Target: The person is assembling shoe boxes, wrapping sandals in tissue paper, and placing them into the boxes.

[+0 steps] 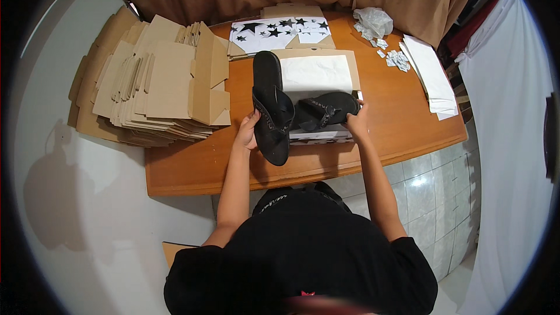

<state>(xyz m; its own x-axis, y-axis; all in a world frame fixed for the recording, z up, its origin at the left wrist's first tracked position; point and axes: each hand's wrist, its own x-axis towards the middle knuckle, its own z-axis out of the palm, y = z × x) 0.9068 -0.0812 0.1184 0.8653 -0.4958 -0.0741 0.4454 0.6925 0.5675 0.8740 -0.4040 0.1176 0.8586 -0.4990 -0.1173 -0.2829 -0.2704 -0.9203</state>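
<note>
My left hand (247, 130) grips the side of a black flip-flop sandal (270, 146), which is held lengthwise with one end pointing away from me. A second black sandal (343, 105) lies crosswise over an open shoebox (353, 64), and my right hand (358, 122) pinches its right end. Dark decorated straps show on both. White paper (315, 73) lines the box and spreads over its far part. The box's near side carries a black star print. The sandals cover much of the box's inside.
Tall stacks of folded brown cardboard boxes (169, 81) stand at the left. Behind the shoebox lies a star-printed box (280, 32). On the wooden table's (396, 131) right are a clear plastic bag (373, 22), small white packets (398, 60) and white paper sheets (429, 76).
</note>
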